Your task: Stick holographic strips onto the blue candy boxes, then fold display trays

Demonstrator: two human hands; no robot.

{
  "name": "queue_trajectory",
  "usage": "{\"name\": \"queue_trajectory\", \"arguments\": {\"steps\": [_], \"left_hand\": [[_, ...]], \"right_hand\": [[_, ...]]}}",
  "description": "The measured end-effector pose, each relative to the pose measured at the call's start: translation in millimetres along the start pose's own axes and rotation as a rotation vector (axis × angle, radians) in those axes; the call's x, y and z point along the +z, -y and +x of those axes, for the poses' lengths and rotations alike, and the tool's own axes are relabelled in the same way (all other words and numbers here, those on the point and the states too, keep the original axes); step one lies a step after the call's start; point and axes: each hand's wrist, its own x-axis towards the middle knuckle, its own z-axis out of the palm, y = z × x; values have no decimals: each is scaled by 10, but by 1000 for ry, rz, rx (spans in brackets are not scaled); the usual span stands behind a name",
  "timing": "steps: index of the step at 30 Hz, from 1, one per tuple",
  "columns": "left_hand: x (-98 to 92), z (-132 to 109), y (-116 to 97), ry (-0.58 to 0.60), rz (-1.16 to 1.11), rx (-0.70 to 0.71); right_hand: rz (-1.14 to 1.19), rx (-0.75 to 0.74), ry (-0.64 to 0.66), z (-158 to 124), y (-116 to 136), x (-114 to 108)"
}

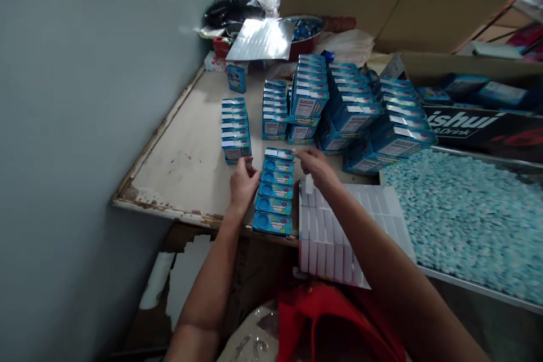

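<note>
Caramelo boxes (274, 190) lie in one row at the near edge of the pale worktop (186, 164), between the two hands. Six make up the row: five show a round blue mark beside the lettering, and the farthest carries a white strip.

The left hand (243, 185) has its fingers partly curled, the tips close to the near end of the leftmost stack (236, 130); whether they touch or grip it, I cannot tell. The right hand (314, 167) is narrow, its fingertips drawn together just beside the farthest box of the row; whether anything is pinched there is too small to tell.

One white label sheet (352, 226) lies under the right forearm, with one loose-looking white strip (309, 184) below the right hand.

Beyond the row, five groups of blue boxes stand on the worktop, the leftmost stack among them; the boxes within each are too tightly packed to count surely. One single box (236, 78) stands apart, behind the leftmost stack.

One red basin (303, 48) holds blue pieces at the back. One tray (479, 291) of pale blue pellets, too many to count, is at the right, beside one black printed carton (479, 127).
</note>
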Motion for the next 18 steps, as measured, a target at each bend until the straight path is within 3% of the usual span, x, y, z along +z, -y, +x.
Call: {"name": "queue_trajectory", "arguments": {"steps": [4, 9, 12, 14, 16, 18], "left_hand": [[106, -365, 216, 35, -259, -48], [197, -623, 186, 25, -130, -72], [61, -696, 79, 98, -13, -28], [-74, -721, -36, 12, 35, 17], [-181, -721, -190, -106, -33, 90], [-227, -698, -358, -72, -217, 141]], "right_hand": [[93, 29, 13, -119, 115, -333], [302, -165, 72, -285, 424, -663], [390, -185, 104, -416, 508, -693], [448, -163, 129, -500, 518, -660], [492, -150, 158, -569, 516, -605], [514, -156, 187, -617, 518, -538]]}}
